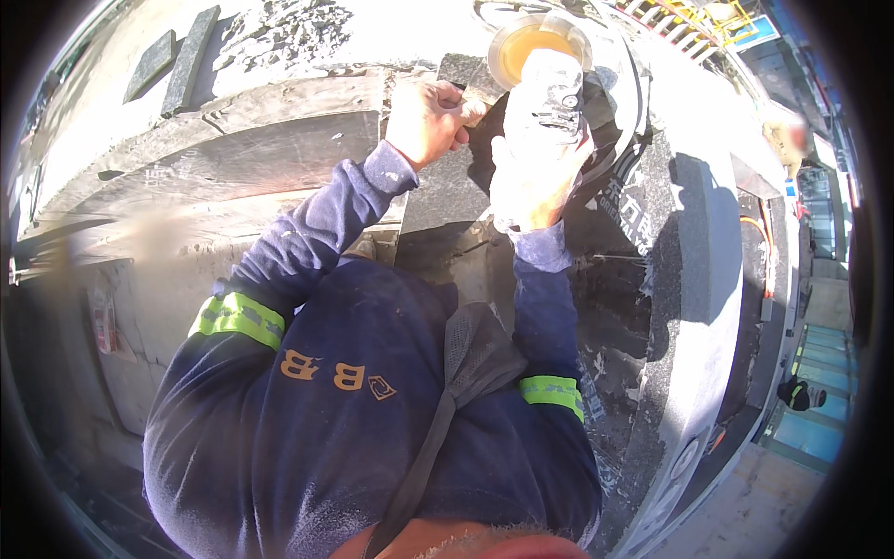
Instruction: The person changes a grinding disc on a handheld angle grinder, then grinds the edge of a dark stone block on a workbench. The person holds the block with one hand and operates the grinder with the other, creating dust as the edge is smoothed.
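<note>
My right hand (538,182) is wrapped round a dust-whitened hand-held power tool (551,88). The tool's round, see-through guard with an amber middle (523,45) points away from me. To its left, my left hand (426,123) is closed, thumb and fingers drawn together at the edge of a dark speckled stone slab (433,200); what they pinch, if anything, I cannot make out. Both hands are above the slab, a short gap apart. Strong glare hides details of the tool and its contact with the stone.
Two dark stone strips (191,61) lie at the far left, beside a heap of pale rubble (284,33). A long stone-faced ledge (233,154) runs left. A cable (643,84) curves right of the tool. A pale kerb (712,270) bends along the right, with an orange hose (765,242) beyond.
</note>
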Demonstrator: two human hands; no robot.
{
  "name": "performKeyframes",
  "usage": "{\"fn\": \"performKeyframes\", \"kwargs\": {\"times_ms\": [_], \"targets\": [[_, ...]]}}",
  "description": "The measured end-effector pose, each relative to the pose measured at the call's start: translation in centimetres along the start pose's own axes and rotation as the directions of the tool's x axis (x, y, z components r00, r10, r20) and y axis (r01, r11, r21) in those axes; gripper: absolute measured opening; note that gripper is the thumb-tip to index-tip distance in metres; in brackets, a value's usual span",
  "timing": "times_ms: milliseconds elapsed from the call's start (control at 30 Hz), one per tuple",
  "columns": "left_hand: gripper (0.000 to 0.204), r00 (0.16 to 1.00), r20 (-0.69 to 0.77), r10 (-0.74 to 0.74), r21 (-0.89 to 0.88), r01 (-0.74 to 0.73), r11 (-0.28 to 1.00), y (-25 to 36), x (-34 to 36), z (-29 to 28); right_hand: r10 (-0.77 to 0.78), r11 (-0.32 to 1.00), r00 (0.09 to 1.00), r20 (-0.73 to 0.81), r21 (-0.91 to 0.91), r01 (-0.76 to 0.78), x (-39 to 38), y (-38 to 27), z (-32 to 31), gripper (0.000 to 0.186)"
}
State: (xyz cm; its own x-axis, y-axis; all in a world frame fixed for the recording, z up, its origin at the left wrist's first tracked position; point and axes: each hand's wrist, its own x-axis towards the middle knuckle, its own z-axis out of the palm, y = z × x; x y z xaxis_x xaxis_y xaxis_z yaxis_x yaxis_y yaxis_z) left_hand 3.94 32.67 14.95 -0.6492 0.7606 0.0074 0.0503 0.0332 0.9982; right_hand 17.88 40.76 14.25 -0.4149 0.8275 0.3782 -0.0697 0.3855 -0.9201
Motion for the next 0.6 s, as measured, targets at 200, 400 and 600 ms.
{"fn": "performKeyframes", "kwargs": {"times_ms": [200,400,600], "targets": [[0.024,1.000,0.007,0.008,0.018,-0.008,1.000,-0.2,0.0,-0.1,-0.147,0.882,0.988,0.043,-0.446,0.151,0.0,0.0,-0.8,0.092],[0.023,0.999,0.034,0.024,-0.017,-0.023,1.000,-0.4,0.1,-0.3,0.039,0.998,0.999,-0.025,0.053,-0.038,0.4,0.6,-0.8,0.092],[0.026,0.998,0.052,0.026,0.008,-0.026,1.000,-0.6,0.3,-0.3,-0.022,1.000,1.000,-0.019,-0.017,0.022,0.1,0.7,-1.0,0.092]]}}
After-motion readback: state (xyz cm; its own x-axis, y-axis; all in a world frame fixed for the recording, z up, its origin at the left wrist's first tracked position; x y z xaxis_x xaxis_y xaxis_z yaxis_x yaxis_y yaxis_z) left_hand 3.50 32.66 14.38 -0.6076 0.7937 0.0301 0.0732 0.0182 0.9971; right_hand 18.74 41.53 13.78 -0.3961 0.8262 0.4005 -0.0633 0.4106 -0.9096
